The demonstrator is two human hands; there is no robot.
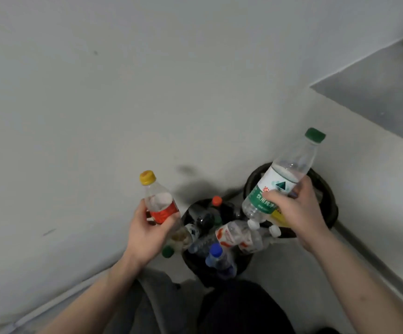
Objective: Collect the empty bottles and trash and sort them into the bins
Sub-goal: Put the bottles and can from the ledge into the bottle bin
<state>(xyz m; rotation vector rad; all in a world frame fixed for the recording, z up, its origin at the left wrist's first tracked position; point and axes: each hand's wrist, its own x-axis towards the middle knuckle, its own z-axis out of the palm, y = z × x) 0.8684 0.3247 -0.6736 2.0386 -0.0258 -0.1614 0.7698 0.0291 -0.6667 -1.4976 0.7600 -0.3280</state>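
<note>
We look down on a pale wall (99, 92) filling most of the frame, with a grey floor patch (383, 97) at the upper right. At the bottom centre sit our dark-clad legs (239, 309). Two black bins stand in the lower middle: the near bin (244, 266), just below centre, is heaped with clear plastic bottles, and the far bin (326, 186) stands just beside it to the upper right, against the corner. Our right hand (297, 213) is curled round a big bottle (280, 177) with a green cap and a green-and-white label; it tilts up to the right, its body over the far bin's rim and its base hanging above the pile. Our left hand (147, 227), left of the near bin, grips a small bottle (159, 201) with a yellow cap and red label, held nearly upright with the cap leaning to the upper left. In the pile we make out a bottle with a red-and-white label (234, 237) lying across the middle, a blue-capped bottle (217, 256) at the near edge, an orange cap (217, 200) at the far edge, two white caps (253, 224) under the big bottle, and a green cap (167, 251) at the left rim. Something yellow (279, 216) shows in the far bin under our right hand; we cannot tell what it is.
</note>
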